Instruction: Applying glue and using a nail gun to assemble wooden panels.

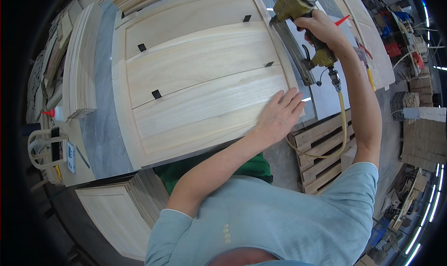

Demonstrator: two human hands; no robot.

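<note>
A pale wooden panel door (195,70), framed and made of three boards, lies flat on a grey workbench (104,126). Small black spacers (156,94) sit in the gaps between boards and frame. My left hand (279,113) lies flat, fingers apart, on the panel's near right corner. My right hand (321,30) grips the handle of a yellow pneumatic nail gun (298,10). Its nose rests at the door's far right frame edge. A yellow air hose (343,121) hangs from the gun's handle.
A stack of thin wooden boards (81,65) stands left of the door. More finished panels (121,214) are piled at the lower left. A wooden pallet (321,154) lies on the floor at right. Another panel (372,37) lies on a bench behind.
</note>
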